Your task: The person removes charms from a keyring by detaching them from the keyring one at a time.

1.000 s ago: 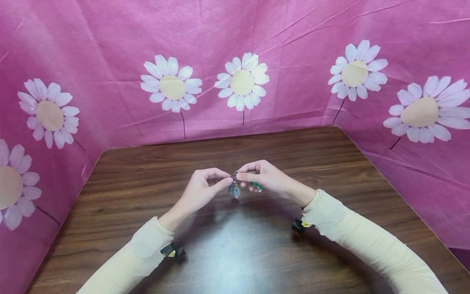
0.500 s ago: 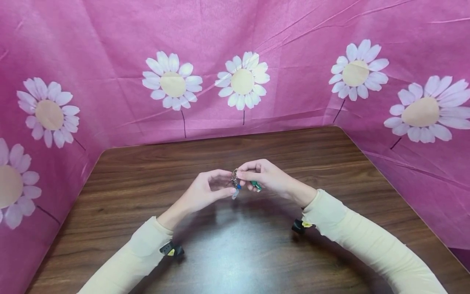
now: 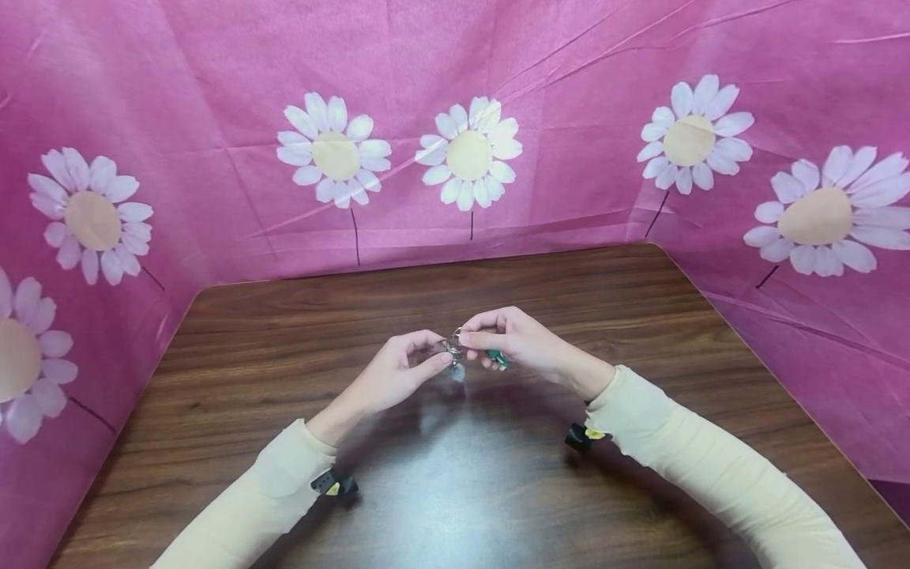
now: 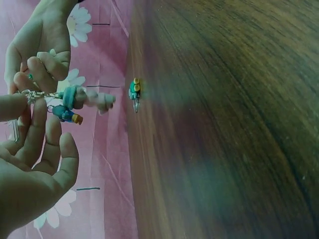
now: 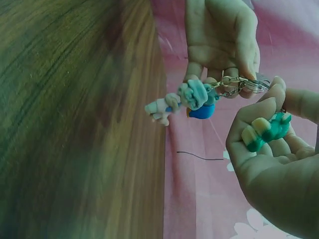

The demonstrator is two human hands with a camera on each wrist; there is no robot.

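Note:
Both hands meet over the middle of the table at a metal key ring (image 5: 256, 85). My left hand (image 3: 394, 371) pinches its left side between thumb and fingers. Thumb and forefinger of my right hand (image 3: 519, 348) pinch the other side. From short chains hang a pale figurine with a blue-green hat (image 5: 193, 95) and a blue figurine (image 4: 62, 113) with a yellow end. A green and yellow figurine (image 5: 266, 132) lies against the curled fingers of my right hand. In the left wrist view, another small green and yellow figurine (image 4: 135, 88) with a metal ring shows on the table.
The brown wooden table (image 3: 284, 316) has pink cloth (image 3: 554, 71) with printed daisies on its back and both sides. Black wrist cameras (image 3: 579, 437) are strapped under both pale sleeves (image 3: 711, 466).
My left thumb dropped onto the hanging charms, then rose back to the ring. The charms swung and turned, and the blue one no longer shows from above. My right hand stays nearly still.

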